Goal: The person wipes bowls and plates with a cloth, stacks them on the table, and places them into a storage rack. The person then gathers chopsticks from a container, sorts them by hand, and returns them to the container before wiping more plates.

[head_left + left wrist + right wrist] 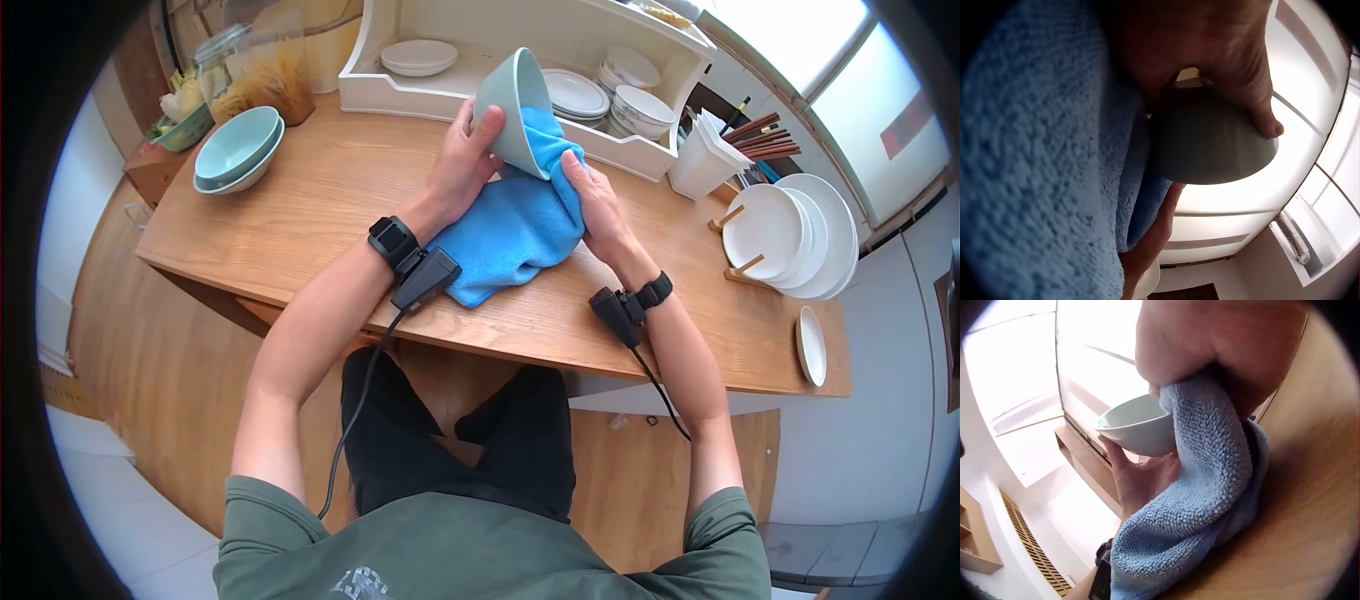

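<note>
A pale green bowl (pixel 505 115) is tilted on its side above the table, its opening turned to the right. My left hand (pixel 464 165) grips it from the outside, the thumb along its wall. My right hand (pixel 598 205) holds a blue cloth (pixel 515 235) at the bowl's rim, and part of the cloth is tucked inside the bowl. The rest of the cloth hangs down toward the tabletop between my forearms. In the right wrist view the cloth (pixel 1204 450) comes out bunched from under the right hand (pixel 1216 344), beside the bowl (pixel 1141 428).
Two green bowls (pixel 238 150) sit stacked at the table's left. A white shelf (pixel 400 95) with plates and bowls stands along the back. To the right are a white holder (pixel 705 160) with chopsticks, plates (pixel 765 235) in a wooden rack and a small white dish (pixel 811 347) near the edge.
</note>
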Demonstrator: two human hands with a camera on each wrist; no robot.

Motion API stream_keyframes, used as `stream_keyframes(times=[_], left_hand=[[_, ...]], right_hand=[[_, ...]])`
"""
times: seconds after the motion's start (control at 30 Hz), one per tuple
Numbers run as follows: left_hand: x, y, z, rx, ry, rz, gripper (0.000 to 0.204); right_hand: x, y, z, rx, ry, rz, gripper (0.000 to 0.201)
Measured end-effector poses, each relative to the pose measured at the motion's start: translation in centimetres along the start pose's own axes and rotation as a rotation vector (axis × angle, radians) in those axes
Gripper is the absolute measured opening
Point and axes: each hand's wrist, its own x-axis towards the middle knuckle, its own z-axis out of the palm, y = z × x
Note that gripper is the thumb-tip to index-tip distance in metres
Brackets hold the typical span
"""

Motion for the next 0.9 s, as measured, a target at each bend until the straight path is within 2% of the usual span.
stream_keyframes(times=[0.07, 0.17, 0.3, 0.37, 0.4, 0.47, 0.5, 0.57, 0.67, 0.7, 0.77, 0.8, 0.9], left_hand=[[0.0, -0.1, 0.3, 0.070, 0.008, 0.085, 0.086], [-0.1, -0.3, 0.6, 0.151, -0.060, 0.094, 0.094], [0.1, -0.8, 0.5, 0.352, -0.173, 0.133, 0.101], [-0.1, -0.6, 0.6, 0.471, -0.257, 0.072, 0.104], [-0.4, -0.5, 0.8, 0.471, -0.258, 0.070, 0.104], [-1.0, -0.2, 1.2, 0.340, -0.258, -0.192, 0.092], [-1.0, 0.2, 1.3, 0.339, -0.260, -0.194, 0.092], [-0.9, 1.0, 1.7, -0.004, -0.292, -0.349, 0.086], [-0.6, 1.1, 1.1, 0.102, -0.205, -0.404, 0.084], [-0.7, 1.3, 1.4, 0.102, -0.204, -0.404, 0.084], [-1.2, 1.4, 2.2, 0.240, -0.138, -0.468, 0.083], [-1.3, 1.3, 2.3, 0.342, -0.053, -0.486, 0.079], [-1.3, 1.8, 2.3, 0.375, -0.072, -0.513, 0.074]], right_hand=[[-0.6, -0.7, 0.7, 0.142, -0.009, 0.099, 0.053], [-0.3, -0.4, 0.4, 0.240, -0.001, 0.116, 0.050], [0.3, 0.1, -1.0, 0.226, 0.131, 0.030, 0.044], [0.7, 0.0, -1.9, 0.041, 0.270, -0.171, 0.036], [0.9, -0.1, -1.9, 0.057, 0.318, -0.244, 0.028], [1.6, 0.2, -3.6, -0.032, 0.344, -0.300, 0.026], [1.7, 0.1, -4.0, -0.123, 0.368, -0.354, 0.024], [1.9, 0.0, -4.9, -0.151, 0.407, -0.411, 0.026], [1.5, -0.8, -6.0, -0.543, 0.320, -0.548, 0.023], [1.3, -1.1, -5.7, -0.543, 0.319, -0.547, 0.023], [0.9, -1.8, -5.3, -0.835, 0.224, -0.797, 0.018], [0.5, -2.1, -4.9, -0.842, 0.204, -0.776, 0.015], [0.4, -2.4, -4.8, -0.872, 0.187, -0.802, 0.014]])
